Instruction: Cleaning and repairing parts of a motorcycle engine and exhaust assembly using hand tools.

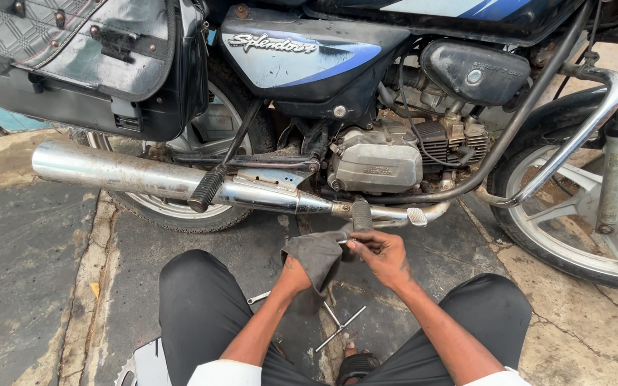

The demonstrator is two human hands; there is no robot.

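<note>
Holding a dark grey rag (316, 256) bunched in the left hand (296, 270), fingers closed round it, just under the motorcycle footpeg (361, 214); the right hand (380, 251) pinches a small metal part, too small to tell, at the rag's top edge. Rag looks soft, light, floppy, likely greasy, best gripped by a bunched fold; it hangs with long axis running down toward the knees, top corner pointing at the exhaust pipe (144, 175)
</note>
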